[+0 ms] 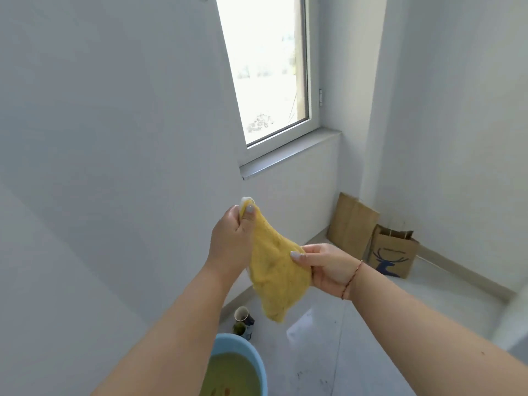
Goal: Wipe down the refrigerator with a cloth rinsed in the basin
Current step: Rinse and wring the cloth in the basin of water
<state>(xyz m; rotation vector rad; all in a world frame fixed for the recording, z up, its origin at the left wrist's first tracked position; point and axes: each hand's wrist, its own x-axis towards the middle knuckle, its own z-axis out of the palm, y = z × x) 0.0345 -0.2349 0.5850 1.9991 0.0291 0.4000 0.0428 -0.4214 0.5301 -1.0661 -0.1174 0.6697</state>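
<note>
Two bare hands hold a yellow cloth (274, 270) up in the air in front of a large white surface (108, 144) that fills the left of the view; whether this is the refrigerator's side cannot be told. The left hand (233, 238) is raised higher, its thumb and fingers pinching the cloth's top corner, where a bit of white edge shows above the fingertips. The right hand (325, 267) sits lower and to the right, thumb on the front of the cloth and fingers curled behind its right edge, so the cloth stretches at a slant between the two hands and its loose lower corner hangs down below them. A thin red cord bracelet (351, 281) circles the right wrist. Below the left forearm, at the bottom edge, a light blue basin (257, 364) stands on the pale floor (357, 338), holding murky yellowish-green water. Just beyond the basin, near the wall, stands a small cluster of cups (243, 321), one dark with a pale inside. A window (268, 67) with a grey sill lets in bright light. In the far corner, two brown paper bags (371, 238) lean by the wall, the nearer one printed with a dark blue deer.
</note>
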